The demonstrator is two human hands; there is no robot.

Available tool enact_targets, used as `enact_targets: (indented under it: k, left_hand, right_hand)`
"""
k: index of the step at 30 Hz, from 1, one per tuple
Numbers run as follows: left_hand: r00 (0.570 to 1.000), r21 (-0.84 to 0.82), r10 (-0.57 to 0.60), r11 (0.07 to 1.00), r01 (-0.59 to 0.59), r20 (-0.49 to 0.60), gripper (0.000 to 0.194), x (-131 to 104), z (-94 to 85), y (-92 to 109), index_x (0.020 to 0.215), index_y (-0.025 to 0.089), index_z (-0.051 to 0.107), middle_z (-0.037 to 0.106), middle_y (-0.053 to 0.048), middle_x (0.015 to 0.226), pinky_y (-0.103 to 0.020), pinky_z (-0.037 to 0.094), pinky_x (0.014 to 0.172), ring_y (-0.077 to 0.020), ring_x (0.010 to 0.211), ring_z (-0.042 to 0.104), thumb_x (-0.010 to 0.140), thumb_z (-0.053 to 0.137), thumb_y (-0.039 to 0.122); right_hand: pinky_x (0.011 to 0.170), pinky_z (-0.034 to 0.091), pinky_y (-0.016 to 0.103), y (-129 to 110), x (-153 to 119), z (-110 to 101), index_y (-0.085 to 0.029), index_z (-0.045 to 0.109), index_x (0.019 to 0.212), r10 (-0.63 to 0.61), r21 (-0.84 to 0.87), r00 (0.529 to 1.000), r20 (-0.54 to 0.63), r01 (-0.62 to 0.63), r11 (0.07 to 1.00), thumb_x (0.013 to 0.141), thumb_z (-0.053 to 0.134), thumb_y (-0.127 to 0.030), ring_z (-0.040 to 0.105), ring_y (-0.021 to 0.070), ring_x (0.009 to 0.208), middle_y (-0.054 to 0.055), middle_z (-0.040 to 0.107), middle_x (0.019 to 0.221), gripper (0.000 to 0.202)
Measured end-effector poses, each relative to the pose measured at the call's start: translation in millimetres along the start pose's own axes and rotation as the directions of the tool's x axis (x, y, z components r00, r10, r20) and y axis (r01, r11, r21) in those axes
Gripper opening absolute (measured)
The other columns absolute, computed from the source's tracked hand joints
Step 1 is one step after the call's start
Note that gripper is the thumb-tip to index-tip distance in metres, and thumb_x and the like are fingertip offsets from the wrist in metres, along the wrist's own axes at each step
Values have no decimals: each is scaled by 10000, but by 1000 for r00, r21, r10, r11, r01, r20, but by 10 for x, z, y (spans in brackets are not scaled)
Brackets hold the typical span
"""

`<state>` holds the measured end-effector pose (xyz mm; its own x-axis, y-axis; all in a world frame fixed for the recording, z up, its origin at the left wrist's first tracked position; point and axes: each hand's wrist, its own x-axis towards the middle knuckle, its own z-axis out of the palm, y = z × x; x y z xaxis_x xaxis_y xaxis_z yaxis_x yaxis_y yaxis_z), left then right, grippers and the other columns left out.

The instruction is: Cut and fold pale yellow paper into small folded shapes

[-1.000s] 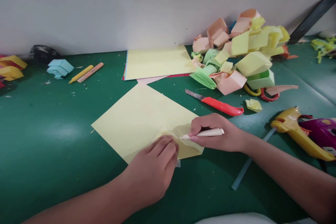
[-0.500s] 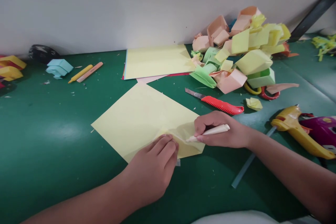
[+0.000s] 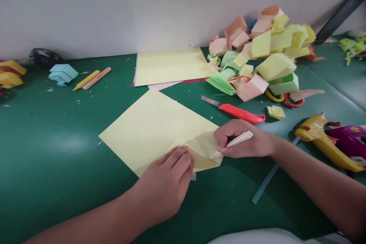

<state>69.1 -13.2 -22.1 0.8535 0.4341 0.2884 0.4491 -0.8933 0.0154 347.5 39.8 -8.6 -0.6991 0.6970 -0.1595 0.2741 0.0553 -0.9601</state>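
A pale yellow sheet of paper (image 3: 151, 126) lies turned corner-up on the green table. My left hand (image 3: 170, 183) has its fingers curled and pressed together on the sheet's lower edge, gripping it there; the thumb is mostly hidden. A whitish tapered stick (image 3: 240, 138), perhaps rolled paper, is pinched in my right hand (image 3: 257, 143). Its narrow tip touches the sheet near the lower right corner, where the paper shows a crease. Just beyond my right hand is a red-handled utility knife (image 3: 243, 114), its blade out.
A stack of coloured sheets (image 3: 171, 68) lies at the back by a pale wall. Right of it is a heap of folded paper pieces (image 3: 274, 66) with scissor handles (image 3: 294, 101) beneath. A yellow glue gun (image 3: 328, 141) with its stick (image 3: 265, 183) is near my right forearm. Crayon-like sticks (image 3: 88, 80) are left.
My right hand has shifted slightly to the right, and the stick's tip has slid right and a little down along the paper. My left hand stays in place.
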Motion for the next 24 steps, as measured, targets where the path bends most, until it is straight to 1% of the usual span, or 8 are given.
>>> enact_targets:
  k: [9, 13, 18, 24]
  left_hand:
    - [1000, -21, -12, 1000, 12, 3, 329, 5, -6, 4, 1156, 4, 671, 708, -174, 1125, -459, 615, 935, -331, 1113, 670, 960, 419, 83]
    - [1000, -24, -11, 1000, 11, 10, 339, -2, -6, 8, 1170, 2, 663, 705, -177, 1134, -459, 620, 923, -329, 1116, 669, 963, 406, 79]
    - [1000, -31, -6, 1000, 6, 22, 335, -2, 7, -9, 1186, 0, 654, 700, -178, 1143, -464, 620, 922, -334, 1119, 665, 964, 420, 89]
    - [1000, -34, -9, 999, 9, 7, 338, -4, 14, -7, 1179, -4, 656, 696, -180, 1128, -458, 624, 910, -331, 1115, 660, 968, 408, 87]
  right_hand:
    - [513, 305, 245, -14, -7, -16, -172, 586, 664, 6, -6, 1000, 30, -6, 1000, 801, 689, -206, 437, 100, 563, -42, 526, 629, 175]
    - [505, 285, 245, -4, -5, -24, -172, 575, 659, -10, -19, 999, 52, 11, 1000, 802, 679, -211, 412, 92, 548, -48, 511, 619, 180]
    - [493, 269, 243, 14, 5, -33, -163, 559, 647, -32, -31, 997, 72, 35, 999, 764, 677, -201, 392, 86, 534, -52, 486, 597, 170]
    - [493, 282, 237, 18, 2, -35, -160, 569, 641, -15, -21, 997, 80, 17, 1000, 740, 669, -185, 415, 86, 539, -53, 506, 605, 143]
